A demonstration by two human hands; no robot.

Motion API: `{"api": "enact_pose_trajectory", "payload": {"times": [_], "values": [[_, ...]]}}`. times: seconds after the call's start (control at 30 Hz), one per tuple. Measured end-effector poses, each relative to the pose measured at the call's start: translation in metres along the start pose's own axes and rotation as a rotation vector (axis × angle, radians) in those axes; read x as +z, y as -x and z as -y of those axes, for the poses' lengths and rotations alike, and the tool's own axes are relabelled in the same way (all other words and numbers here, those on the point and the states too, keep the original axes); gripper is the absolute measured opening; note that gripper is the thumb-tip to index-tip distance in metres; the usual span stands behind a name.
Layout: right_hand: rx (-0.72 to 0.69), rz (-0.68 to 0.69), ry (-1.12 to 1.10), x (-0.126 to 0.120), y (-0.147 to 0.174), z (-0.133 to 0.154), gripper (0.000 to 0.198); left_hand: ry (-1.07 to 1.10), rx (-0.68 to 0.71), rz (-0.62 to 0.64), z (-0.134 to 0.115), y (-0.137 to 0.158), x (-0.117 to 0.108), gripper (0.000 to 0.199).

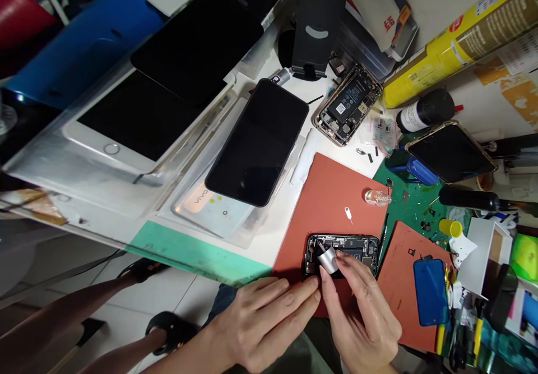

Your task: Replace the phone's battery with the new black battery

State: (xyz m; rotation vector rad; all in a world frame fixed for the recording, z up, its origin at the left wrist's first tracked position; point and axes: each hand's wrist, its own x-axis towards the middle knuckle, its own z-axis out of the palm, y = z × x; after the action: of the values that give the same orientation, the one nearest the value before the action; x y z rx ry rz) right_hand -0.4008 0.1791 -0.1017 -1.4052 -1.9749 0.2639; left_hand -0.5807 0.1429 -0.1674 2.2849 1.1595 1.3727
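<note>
An opened phone (374,256) lies on the red-brown mat (323,194), its battery and inner parts bare. My right hand (361,318) pinches a small silver cap-like cylinder (328,261) between thumb and fingers, tilted over the phone's left part. A thin stem shows at the cylinder's upper left end; its tip is hard to make out. My left hand (273,318) has its fingers stretched out side by side, tips at the phone's lower left edge; its thumb is hidden. Above the phone lie a small clear bottle (377,197) and a SIM eject pin (348,215).
Left of the mat, a black-screened phone (258,144) lies on plastic cases. Another opened phone (348,105) is behind the mat. A yellow can (445,43) and a dark bottle (426,110) stand at the right back. A blue phone-shaped panel (431,292) lies at right.
</note>
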Motion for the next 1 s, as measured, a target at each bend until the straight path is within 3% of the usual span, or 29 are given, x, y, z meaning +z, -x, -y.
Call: {"api": "enact_pose_trajectory", "payload": {"times": [0.37,1.0], "values": [[-0.016,0.044,-0.018,0.001,-0.0028,0.0019,0.045,0.001,-0.004,0.006,-0.0003,-0.0017,-0.0034,0.037],[0.007,-0.015,0.063,0.0012,-0.008,0.0083,0.035,0.027,0.006,0.012,0.001,-0.007,-0.0054,0.035]]}}
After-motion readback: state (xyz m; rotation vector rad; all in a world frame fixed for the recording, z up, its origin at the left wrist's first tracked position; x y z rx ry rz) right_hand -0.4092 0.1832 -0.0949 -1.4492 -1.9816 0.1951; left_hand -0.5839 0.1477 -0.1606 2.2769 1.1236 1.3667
